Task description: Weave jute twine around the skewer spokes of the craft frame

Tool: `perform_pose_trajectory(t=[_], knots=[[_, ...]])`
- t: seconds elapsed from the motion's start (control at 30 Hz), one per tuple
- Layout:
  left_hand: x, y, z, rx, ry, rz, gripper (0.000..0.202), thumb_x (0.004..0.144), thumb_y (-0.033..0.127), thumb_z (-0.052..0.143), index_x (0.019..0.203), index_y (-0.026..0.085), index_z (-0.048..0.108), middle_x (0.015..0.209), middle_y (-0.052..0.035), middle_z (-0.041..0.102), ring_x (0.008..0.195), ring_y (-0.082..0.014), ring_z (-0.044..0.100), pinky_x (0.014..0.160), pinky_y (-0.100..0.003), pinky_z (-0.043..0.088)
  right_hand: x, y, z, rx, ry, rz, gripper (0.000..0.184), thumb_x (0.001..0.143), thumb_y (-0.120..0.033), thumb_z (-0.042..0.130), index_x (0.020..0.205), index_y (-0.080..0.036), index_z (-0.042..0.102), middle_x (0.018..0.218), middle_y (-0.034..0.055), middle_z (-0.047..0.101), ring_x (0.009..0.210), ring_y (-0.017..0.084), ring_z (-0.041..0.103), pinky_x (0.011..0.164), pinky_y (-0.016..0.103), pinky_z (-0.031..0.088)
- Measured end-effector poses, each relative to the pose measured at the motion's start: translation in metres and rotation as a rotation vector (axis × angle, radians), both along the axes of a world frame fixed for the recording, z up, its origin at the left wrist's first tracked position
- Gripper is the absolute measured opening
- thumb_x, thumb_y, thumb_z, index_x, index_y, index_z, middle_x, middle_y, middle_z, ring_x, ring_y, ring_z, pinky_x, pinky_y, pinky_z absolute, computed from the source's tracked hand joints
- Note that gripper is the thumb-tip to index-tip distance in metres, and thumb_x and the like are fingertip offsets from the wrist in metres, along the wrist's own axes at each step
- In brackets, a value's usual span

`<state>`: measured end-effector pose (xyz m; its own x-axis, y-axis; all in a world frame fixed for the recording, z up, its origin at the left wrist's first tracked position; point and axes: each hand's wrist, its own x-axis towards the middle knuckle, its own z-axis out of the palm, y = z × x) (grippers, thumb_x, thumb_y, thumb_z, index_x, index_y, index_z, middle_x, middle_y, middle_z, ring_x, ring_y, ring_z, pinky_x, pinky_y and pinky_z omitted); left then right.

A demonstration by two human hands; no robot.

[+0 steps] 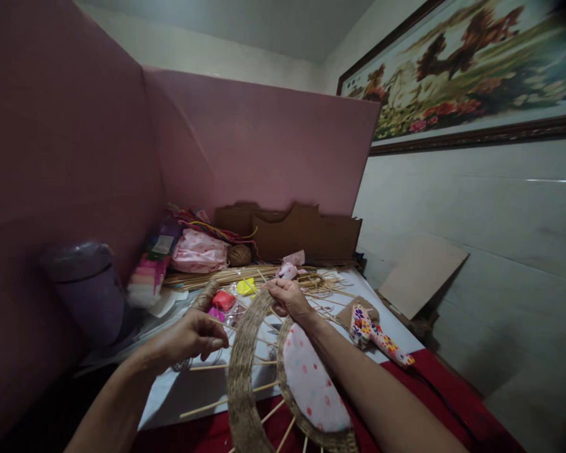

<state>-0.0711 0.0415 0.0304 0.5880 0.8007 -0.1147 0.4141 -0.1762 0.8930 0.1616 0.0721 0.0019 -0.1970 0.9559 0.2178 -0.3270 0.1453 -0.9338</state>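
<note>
A woven piece of brown twine over thin wooden sticks stands in front of me. It has a wide curved woven band [243, 358] and an inner panel of white fabric with pink-red dots [309, 380]. My right hand [290, 301] pinches the top end of the band, its forearm passing over the panel's right side. To the left of the band, my left hand [202, 336] is closed with fingertips together near a stick end; what it pinches is too small to make out. Several bare sticks [205, 409] poke out past the band. Just behind my left hand lies a twine roll [206, 296].
A flowered glue gun [377, 336] lies at right on the white tabletop. Behind are yellow [246, 287] and red [223, 300] packets, a bundle of sticks [198, 277], a twine ball [239, 255] and cardboard [306, 233]. A lidded bin [89, 296] stands left.
</note>
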Motion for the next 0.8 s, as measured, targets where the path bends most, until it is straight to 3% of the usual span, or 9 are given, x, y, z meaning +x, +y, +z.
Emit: perform_pose_trajectory(t=[0.3,0.53,0.8], knots=[[0.0023,-0.0040,0.0092,-0.098,0.009,0.009,0.032,0.056,0.044,0.069,0.063,0.014,0.065,0.046,0.0035,0.045,0.041,-0.0064,0.032,0.040,-0.020,0.020,0.0004,0.0018,-0.0007,-0.007,-0.008,-0.028,0.038,0.056,-0.047,0.072,0.064,-0.013,0.056,0.046,-0.0053,0.052,0.027,0.001,0.030,0.024,0.016,0.020],[-0.0040,-0.0020,0.0040,-0.146,-0.033,-0.010,0.037,0.067,0.048,0.064,0.072,0.012,0.064,0.045,0.0070,0.036,0.040,-0.0043,0.021,0.041,-0.022,0.011,0.0026,0.0048,-0.0024,0.001,-0.018,-0.063,0.038,0.056,-0.047,0.072,0.064,-0.014,0.056,0.045,-0.0058,0.051,0.026,0.001,0.028,0.024,0.016,0.019],[0.0000,-0.0036,0.0064,-0.128,-0.075,0.047,0.035,0.070,0.047,0.063,0.073,0.012,0.063,0.045,0.0082,0.030,0.041,-0.0046,0.016,0.041,-0.024,0.007,0.0038,0.0061,-0.0045,-0.010,-0.038,-0.108,0.038,0.057,-0.047,0.071,0.062,-0.013,0.055,0.043,-0.0070,0.048,0.025,0.000,0.028,0.025,0.016,0.018]])
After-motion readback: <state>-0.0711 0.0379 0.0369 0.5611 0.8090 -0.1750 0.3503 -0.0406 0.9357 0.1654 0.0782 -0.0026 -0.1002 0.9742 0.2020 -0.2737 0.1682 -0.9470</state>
